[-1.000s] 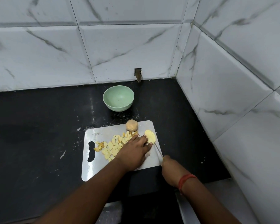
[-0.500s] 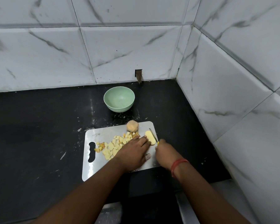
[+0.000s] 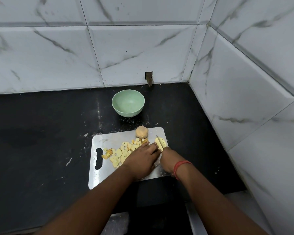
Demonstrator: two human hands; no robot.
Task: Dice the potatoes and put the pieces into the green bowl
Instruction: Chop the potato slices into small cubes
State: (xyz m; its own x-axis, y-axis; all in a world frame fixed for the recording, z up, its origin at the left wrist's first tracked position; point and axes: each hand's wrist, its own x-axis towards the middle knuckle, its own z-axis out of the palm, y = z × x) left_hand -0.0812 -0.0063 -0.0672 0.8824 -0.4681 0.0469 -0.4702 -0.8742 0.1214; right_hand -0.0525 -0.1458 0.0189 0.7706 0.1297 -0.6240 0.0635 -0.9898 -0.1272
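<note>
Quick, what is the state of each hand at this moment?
Left hand: fingers straight, pressing the potato slice onto the cutting board.
Right hand: grips the knife, blade on the slice.

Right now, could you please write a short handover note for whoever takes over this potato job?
Left hand: fingertips steady the potato half on the board.
Right hand: grips the knife, blade on that half.
Done: a pile of dice lies on the board.
Left: finish the half, dice the whole potato at the board's far edge, move everything into the bowl, which holds nothing yet.
</note>
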